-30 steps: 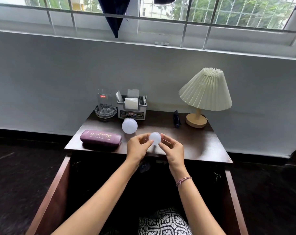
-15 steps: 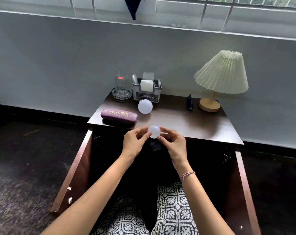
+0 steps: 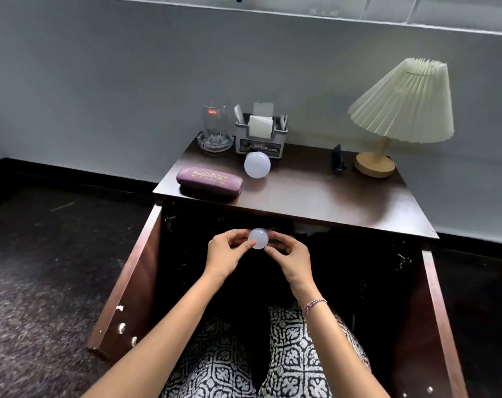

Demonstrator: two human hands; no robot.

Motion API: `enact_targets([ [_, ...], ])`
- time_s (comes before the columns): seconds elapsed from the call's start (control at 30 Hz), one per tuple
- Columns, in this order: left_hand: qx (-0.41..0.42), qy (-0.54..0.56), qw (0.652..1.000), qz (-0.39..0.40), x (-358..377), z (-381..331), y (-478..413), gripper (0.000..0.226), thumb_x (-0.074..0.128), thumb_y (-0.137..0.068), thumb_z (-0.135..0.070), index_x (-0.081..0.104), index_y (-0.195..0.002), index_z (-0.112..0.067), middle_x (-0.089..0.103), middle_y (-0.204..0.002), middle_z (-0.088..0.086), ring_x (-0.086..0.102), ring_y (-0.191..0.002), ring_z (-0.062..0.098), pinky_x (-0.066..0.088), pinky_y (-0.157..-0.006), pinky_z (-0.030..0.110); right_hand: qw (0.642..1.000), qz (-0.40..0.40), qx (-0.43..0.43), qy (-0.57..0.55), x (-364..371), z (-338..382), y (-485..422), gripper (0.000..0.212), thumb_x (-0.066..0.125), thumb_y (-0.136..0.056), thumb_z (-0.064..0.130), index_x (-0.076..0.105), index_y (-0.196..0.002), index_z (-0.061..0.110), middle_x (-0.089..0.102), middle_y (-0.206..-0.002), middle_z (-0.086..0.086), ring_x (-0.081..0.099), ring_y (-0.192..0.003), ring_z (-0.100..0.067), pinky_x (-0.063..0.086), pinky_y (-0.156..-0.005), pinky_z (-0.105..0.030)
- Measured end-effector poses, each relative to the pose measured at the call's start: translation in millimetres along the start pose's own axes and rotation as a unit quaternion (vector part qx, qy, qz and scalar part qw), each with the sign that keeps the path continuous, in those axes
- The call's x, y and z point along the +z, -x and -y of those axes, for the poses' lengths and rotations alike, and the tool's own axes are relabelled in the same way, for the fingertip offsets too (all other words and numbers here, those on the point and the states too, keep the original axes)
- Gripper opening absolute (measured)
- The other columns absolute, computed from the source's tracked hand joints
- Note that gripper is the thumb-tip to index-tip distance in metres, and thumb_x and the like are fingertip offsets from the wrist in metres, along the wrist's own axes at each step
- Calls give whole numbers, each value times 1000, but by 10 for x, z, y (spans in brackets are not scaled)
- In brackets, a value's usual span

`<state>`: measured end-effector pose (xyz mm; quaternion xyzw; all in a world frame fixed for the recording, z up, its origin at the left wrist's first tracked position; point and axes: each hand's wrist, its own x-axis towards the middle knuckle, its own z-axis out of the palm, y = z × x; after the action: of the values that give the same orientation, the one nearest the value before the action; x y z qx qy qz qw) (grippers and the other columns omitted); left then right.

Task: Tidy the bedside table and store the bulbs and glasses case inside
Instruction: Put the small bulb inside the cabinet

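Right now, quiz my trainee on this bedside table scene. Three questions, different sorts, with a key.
1. True or false: the glasses case lies on the tabletop.
2. The small bulb is held by: A) left hand only, B) right hand only, C) both.
3. What stands at the tabletop's far right corner?

Key: 1 true; 2 C; 3 the lamp.

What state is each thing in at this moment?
Left hand: pinches the small bulb.
Right hand: pinches the small bulb.
Small bulb: held in front of the open cabinet, not yet inside.
Big bulb: lying on the tabletop, untouched.
Glasses case: closed, lying on the tabletop.
Doors: both swung open.
Glass: upright, empty, standing in an ashtray.
Lamp: upright, looks unlit.
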<state>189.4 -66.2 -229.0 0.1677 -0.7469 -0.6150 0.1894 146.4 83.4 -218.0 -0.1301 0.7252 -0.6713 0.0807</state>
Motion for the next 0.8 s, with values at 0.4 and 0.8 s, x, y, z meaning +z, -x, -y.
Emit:
enact_targets([
  [0.4, -98, -4, 994, -38, 118, 581, -463, 29, 71, -75, 5, 67, -104, 6, 69, -101, 19, 63, -86, 17, 48, -63, 3, 991, 38, 93, 83, 369, -594, -540, 41, 48, -82, -22, 53, -121, -10, 57, -125, -27, 65, -97, -26, 46, -64, -1],
  [0.8, -91, -35, 994, -43, 231, 801, -888, 33, 75, -72, 1, 68, -105, 1, 71, -105, 15, 66, -93, 18, 51, -86, 26, 986, 40, 100, 124, 497, -818, -804, 49, 61, -83, -5, 52, -129, 10, 65, -119, -9, 60, -106, -8, 44, -87, -17],
])
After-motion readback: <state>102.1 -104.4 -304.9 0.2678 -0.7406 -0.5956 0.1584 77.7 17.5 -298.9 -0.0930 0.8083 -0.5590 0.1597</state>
